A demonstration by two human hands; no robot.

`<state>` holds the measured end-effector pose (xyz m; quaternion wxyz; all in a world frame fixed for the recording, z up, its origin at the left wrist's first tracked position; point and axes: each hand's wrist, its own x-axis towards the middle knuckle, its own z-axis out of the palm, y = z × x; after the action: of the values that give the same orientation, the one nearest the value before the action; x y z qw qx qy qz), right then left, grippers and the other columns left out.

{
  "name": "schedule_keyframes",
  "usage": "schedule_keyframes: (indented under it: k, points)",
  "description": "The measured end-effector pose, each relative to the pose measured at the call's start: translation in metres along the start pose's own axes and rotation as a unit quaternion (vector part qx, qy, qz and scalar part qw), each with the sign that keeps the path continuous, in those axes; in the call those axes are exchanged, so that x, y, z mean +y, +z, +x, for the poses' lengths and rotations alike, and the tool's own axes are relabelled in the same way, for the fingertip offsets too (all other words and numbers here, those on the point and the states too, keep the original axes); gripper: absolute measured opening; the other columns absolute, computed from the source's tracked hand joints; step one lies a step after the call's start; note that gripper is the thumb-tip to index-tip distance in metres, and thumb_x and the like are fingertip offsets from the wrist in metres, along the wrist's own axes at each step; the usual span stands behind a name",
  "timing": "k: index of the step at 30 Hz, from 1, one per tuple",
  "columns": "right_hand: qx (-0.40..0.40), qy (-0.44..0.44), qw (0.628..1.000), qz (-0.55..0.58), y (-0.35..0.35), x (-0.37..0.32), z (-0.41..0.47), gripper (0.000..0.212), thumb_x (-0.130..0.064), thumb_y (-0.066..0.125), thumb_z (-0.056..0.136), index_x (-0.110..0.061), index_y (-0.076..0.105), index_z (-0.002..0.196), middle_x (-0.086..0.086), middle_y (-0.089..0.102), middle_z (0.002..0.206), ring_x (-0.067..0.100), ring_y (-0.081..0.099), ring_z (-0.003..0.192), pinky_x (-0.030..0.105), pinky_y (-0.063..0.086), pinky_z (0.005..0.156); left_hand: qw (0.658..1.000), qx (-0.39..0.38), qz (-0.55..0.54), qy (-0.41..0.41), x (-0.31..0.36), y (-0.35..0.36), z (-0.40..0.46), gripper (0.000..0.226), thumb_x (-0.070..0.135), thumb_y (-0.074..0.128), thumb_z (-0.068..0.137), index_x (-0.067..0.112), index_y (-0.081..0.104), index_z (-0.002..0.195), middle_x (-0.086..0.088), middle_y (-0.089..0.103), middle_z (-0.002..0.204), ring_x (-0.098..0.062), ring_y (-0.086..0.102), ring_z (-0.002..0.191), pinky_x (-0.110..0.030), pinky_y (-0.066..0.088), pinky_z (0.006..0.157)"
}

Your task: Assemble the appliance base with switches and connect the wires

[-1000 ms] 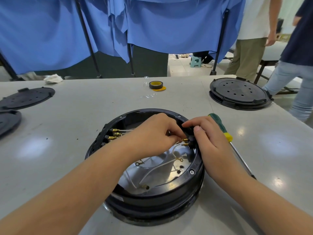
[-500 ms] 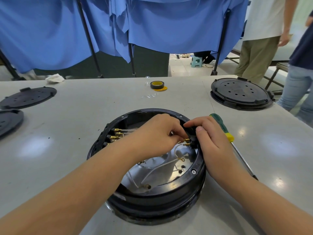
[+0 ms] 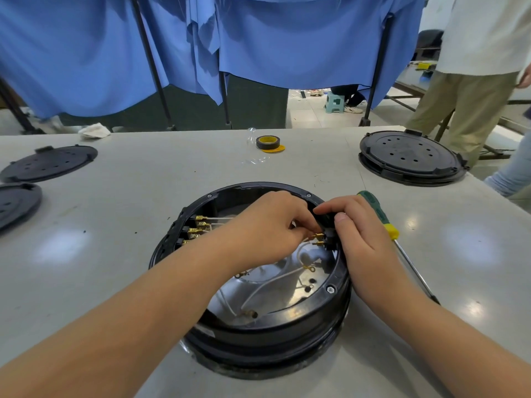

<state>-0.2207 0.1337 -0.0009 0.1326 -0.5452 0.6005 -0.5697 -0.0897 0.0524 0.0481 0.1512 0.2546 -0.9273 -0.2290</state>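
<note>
Right now the left hand [image 3: 267, 228] fingers pinch a brass wire terminal [image 3: 317, 235] at the black switch [image 3: 330, 229], which the right hand [image 3: 355, 234] thumb and fingers clamp against the rim, prob. to brace it for the push-on. Terminals point inward, roughly horizontal. The appliance base [image 3: 258, 326] sits open-side up, mid-counter [image 3: 129, 202]; 4 wired terminals [image 3: 198, 228] line its left wall. A screwdriver [image 3: 393, 234] lies just right, shaft toward the person.
</note>
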Motion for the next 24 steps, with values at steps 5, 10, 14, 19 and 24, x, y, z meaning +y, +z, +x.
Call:
schedule_keyframes:
  k: [5,10,14,19,24]
  points:
    - [0.002,-0.002,1.000,-0.003,0.0002,0.0000,0.0009,0.032,-0.018,0.035,0.087,-0.017,0.066,0.094,-0.010,0.057,0.093,0.010,0.054,0.098,0.023,0.042,0.084,1.000,0.007,-0.003,0.001,-0.0002,0.0006,0.0008,0.022,0.004,0.062,0.088,0.016,0.077,0.099,0.025,0.053,0.071,0.008,0.053,0.069,-0.002,0.037,0.067]
    - [0.001,-0.002,1.000,-0.006,0.0000,0.0004,0.0007,0.032,-0.018,0.035,0.087,-0.017,0.067,0.095,-0.011,0.057,0.093,0.010,0.054,0.099,0.025,0.043,0.086,1.000,0.005,-0.003,0.000,-0.0004,0.0007,0.0010,0.022,0.004,0.062,0.088,0.016,0.077,0.099,0.026,0.053,0.071,0.008,0.054,0.070,-0.002,0.037,0.067]
    - [0.000,-0.002,1.000,-0.004,-0.0008,0.0000,-0.0003,0.032,-0.018,0.035,0.087,-0.017,0.066,0.095,-0.011,0.057,0.094,0.009,0.054,0.099,0.025,0.043,0.086,1.000,0.005,-0.002,-0.004,-0.0006,0.0010,-0.0004,0.022,0.006,0.061,0.089,0.017,0.076,0.100,0.027,0.052,0.071,0.010,0.053,0.069,-0.001,0.037,0.067]
    - [-0.007,-0.001,1.000,-0.011,-0.0014,-0.0013,-0.0006,0.032,-0.019,0.036,0.087,-0.018,0.066,0.095,-0.013,0.056,0.093,0.006,0.053,0.098,0.020,0.041,0.084,1.000,0.001,-0.013,-0.023,-0.0013,0.0001,-0.0031,0.020,0.012,0.061,0.091,0.021,0.075,0.102,0.028,0.052,0.072,0.020,0.051,0.069,0.003,0.036,0.065]
    - [-0.011,-0.007,1.000,-0.008,-0.0025,-0.0007,-0.0005,0.030,-0.019,0.037,0.087,-0.018,0.066,0.095,-0.009,0.058,0.094,0.010,0.054,0.099,0.023,0.043,0.084,0.999,0.018,-0.025,-0.042,0.0039,-0.0042,-0.0081,0.019,0.016,0.062,0.091,0.026,0.074,0.102,0.026,0.057,0.078,0.016,0.052,0.073,-0.001,0.038,0.068]
